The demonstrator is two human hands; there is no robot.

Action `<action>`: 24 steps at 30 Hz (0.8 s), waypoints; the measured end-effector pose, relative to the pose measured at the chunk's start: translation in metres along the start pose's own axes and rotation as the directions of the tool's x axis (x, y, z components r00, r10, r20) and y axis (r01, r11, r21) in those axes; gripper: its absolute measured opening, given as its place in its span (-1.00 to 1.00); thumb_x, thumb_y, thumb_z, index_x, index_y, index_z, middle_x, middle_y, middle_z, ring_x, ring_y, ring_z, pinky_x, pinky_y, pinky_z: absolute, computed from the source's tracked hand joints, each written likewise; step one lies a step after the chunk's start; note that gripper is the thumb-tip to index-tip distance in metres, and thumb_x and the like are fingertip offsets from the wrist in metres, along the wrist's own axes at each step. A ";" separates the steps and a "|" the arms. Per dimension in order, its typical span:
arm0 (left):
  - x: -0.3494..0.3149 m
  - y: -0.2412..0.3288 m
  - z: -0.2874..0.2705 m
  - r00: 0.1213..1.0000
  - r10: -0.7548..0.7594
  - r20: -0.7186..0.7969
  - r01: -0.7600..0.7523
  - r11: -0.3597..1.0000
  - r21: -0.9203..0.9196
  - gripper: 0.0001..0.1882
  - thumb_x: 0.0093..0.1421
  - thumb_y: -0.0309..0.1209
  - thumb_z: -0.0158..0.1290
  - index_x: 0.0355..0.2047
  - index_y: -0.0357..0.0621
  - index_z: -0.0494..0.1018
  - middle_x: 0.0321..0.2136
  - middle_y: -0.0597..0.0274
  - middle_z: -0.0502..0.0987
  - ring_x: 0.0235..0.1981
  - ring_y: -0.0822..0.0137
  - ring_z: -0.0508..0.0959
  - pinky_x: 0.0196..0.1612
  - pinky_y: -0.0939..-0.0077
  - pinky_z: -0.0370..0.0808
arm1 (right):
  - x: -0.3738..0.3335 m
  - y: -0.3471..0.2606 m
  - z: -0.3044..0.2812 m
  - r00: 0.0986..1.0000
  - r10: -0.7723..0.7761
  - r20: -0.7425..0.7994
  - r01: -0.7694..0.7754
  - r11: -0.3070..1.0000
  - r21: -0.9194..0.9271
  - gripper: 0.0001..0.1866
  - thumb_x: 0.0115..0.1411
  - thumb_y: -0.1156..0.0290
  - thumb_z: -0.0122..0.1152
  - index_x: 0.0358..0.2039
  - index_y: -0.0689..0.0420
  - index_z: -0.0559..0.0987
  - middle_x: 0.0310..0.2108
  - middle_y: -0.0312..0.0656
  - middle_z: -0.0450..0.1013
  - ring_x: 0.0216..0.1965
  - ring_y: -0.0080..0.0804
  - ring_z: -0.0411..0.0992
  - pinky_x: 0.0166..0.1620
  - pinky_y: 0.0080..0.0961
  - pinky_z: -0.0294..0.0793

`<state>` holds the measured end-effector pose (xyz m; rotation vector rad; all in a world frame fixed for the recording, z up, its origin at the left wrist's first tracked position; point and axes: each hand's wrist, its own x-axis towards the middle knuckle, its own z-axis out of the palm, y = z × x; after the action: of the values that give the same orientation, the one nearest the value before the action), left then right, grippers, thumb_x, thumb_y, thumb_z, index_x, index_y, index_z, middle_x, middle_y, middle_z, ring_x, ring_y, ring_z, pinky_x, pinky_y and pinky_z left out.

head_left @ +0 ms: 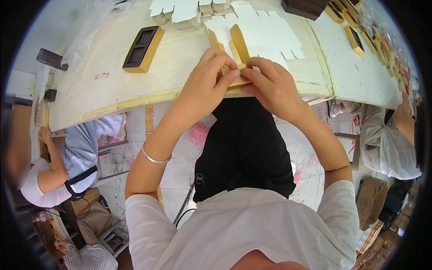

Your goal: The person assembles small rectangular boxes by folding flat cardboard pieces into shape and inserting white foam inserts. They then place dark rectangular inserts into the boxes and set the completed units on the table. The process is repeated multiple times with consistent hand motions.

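Between my hands, at the table's near edge, is a partly folded gold cardboard box (241, 43) with two flaps standing up. My left hand (210, 78) grips its left side, thumb and fingertips pinched near the middle. My right hand (271, 85) pinches the right side, its thumb low on the near end. The fingertips of both hands nearly meet, and they hide part of the folded panel. To the left on the table lies a finished-looking gold box (143, 48) holding a black insert with two recesses.
Flat white cardboard blanks (270, 31) spread behind my hands, with stacked blanks (182, 15) farther left. A dark brown box (305, 7) stands at the far edge. Many gold boxes (380, 47) lie right. Co-workers sit left and right; plastic film (87, 33) lies left.
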<state>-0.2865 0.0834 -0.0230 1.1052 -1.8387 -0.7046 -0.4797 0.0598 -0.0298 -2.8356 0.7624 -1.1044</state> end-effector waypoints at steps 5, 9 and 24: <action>-0.011 0.008 0.009 1.000 0.009 0.005 -0.010 0.984 0.179 -0.81 0.15 -0.43 0.09 -0.51 -0.31 0.42 -0.46 0.12 0.41 -0.51 0.14 0.44 -0.38 0.36 0.40 | 0.003 0.003 0.000 0.959 0.052 0.279 -0.053 0.999 -0.003 -0.73 -0.03 0.51 0.25 -0.26 0.17 0.52 -0.27 -0.17 0.40 -0.32 -0.21 0.41 -0.26 -0.37 0.39; -0.003 0.008 0.000 0.996 0.032 0.088 -0.057 0.953 0.299 -0.87 0.11 -0.46 0.08 -0.47 -0.29 0.43 -0.48 0.09 0.43 -0.43 0.05 0.46 -0.32 0.28 0.41 | 0.019 0.009 -0.014 0.871 0.149 0.469 -0.312 0.904 0.293 -0.71 -0.05 0.50 0.29 -0.24 0.16 0.54 -0.21 -0.12 0.40 -0.23 -0.23 0.42 -0.19 -0.39 0.40; -0.022 0.035 -0.012 0.976 0.208 0.060 -0.192 0.705 0.682 -0.78 -0.01 -0.33 0.16 -0.32 -0.04 0.50 -0.29 0.26 0.48 -0.26 0.16 0.50 -0.22 0.30 0.43 | 0.026 -0.018 -0.029 0.971 -0.095 0.220 0.052 0.979 0.195 -0.83 -0.09 0.51 0.22 -0.40 0.13 0.52 -0.47 -0.24 0.41 -0.30 -0.24 0.38 -0.22 -0.43 0.30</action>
<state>-0.2848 0.1187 0.0022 1.3183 -2.2285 0.1658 -0.4733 0.0689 0.0116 -2.7817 0.5109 -0.7886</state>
